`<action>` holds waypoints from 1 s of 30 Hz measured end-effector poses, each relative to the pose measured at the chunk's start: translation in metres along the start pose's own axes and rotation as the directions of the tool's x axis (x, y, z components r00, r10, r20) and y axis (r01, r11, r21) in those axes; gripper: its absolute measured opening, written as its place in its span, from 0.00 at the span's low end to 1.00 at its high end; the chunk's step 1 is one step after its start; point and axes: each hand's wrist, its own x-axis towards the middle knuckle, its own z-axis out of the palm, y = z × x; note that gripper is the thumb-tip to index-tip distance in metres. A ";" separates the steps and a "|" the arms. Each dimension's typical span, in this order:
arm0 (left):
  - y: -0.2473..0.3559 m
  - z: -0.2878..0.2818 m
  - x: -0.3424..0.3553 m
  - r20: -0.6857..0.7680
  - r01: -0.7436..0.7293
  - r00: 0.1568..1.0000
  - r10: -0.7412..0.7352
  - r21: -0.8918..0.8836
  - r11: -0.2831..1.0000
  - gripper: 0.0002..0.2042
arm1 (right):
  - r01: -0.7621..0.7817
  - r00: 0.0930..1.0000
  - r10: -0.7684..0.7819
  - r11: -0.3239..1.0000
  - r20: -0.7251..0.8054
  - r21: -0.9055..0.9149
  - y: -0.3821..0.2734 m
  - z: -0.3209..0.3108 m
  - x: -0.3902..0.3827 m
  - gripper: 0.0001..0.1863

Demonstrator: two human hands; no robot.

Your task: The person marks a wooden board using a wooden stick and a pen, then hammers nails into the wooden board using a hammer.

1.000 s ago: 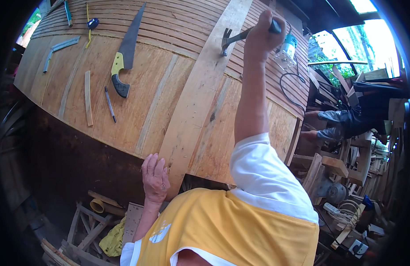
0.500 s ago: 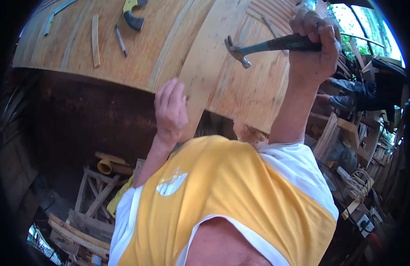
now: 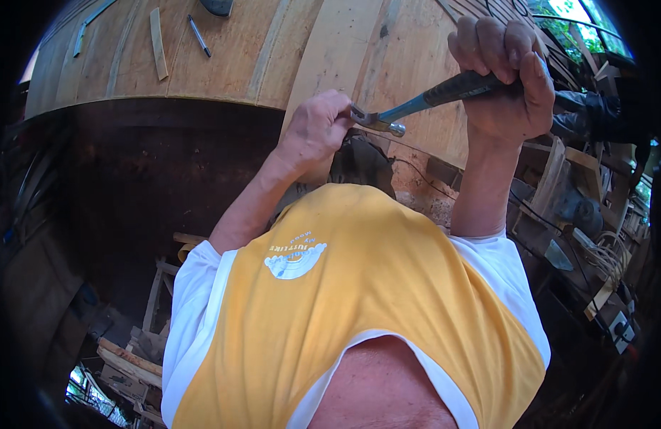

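My right hand (image 3: 505,79) is wrapped round the dark grip of a claw hammer (image 3: 409,109), whose blue shaft slants down to the left. The metal head is close against the curled fingers of my left hand (image 3: 317,129). That hand is closed at the near edge of a pale plank (image 3: 334,61); what its fingers hold, if anything, is hidden. The plank lies across a wide wooden panel (image 3: 227,64) made of joined boards.
A pen (image 3: 199,36), a thin wood strip (image 3: 159,44) and a dark curved tool handle (image 3: 216,7) rest on the panel. A coiled cable (image 3: 603,261) and timber scraps are at the right. A person's legs (image 3: 588,114) show at the far right.
The hammer has come down, its head now beside my left hand. My left hand has moved right and curled its fingers. The whole view has shifted, and the panel sits higher in it.
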 end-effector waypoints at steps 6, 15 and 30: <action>-0.008 -0.044 0.010 0.251 0.147 0.967 -0.052 -0.377 0.914 0.01 | -0.131 0.991 0.132 0.991 0.021 -0.020 0.014 -0.023 -0.016 0.13; -0.068 -0.027 -0.001 -0.227 0.028 0.970 -0.088 -0.252 0.967 0.03 | 0.009 0.474 -0.025 1.000 -0.880 -0.024 -0.030 -0.111 -0.140 0.18; -0.073 -0.011 -0.002 -0.277 -0.176 0.936 0.218 0.170 0.970 0.05 | -0.832 0.212 0.849 0.417 -0.483 0.367 -0.001 -0.004 -0.369 0.22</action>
